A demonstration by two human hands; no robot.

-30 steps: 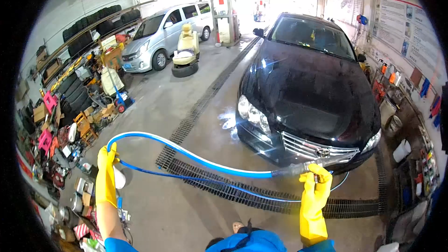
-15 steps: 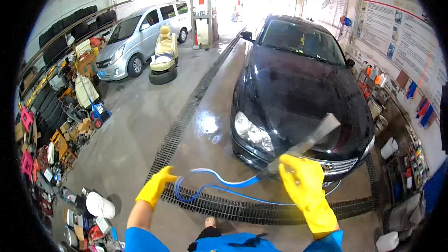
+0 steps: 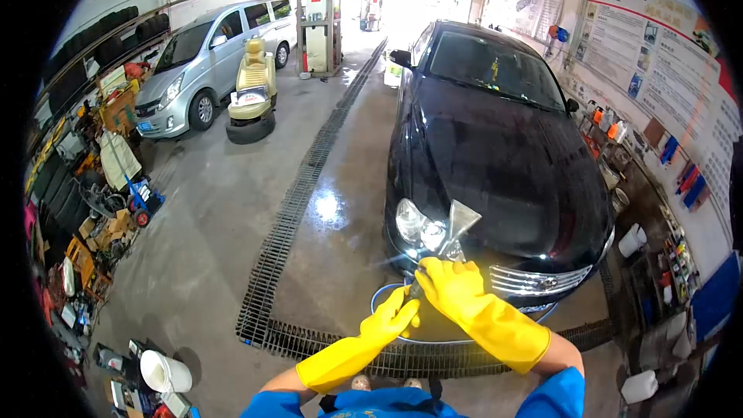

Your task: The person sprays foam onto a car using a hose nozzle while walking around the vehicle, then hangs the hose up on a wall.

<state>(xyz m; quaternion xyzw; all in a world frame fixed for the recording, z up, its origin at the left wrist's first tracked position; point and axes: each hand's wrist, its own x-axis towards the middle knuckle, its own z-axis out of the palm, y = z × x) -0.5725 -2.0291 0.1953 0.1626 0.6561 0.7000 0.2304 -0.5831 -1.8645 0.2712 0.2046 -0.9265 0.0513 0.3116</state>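
A spray gun [image 3: 458, 226] with a flared, pale nozzle points up and away in front of the black car's left-hand headlight [image 3: 414, 223]. My right hand [image 3: 457, 290], in a long yellow rubber glove, is closed around the gun's body. Just below and left of it, my left hand [image 3: 387, 317], gloved alike, wraps the dark lower end of the gun. Both gloves hide most of its grip. A blue hose [image 3: 377, 294] loops behind my hands above the floor. The black car [image 3: 503, 155] stands ahead with its bonnet shut.
A metal drain grate [image 3: 290, 220] runs along the floor and across in front of me. A silver van [image 3: 209, 58] and a cream car seat [image 3: 253, 81] on a tyre stand left. A white bucket [image 3: 176, 375] sits lower left. Bottles line the right-hand shelf [image 3: 619, 135].
My left hand has moved right, from beside the hose loop onto the gun's lower end. My right hand has shifted left with the gun, whose nozzle now points more steeply upward.
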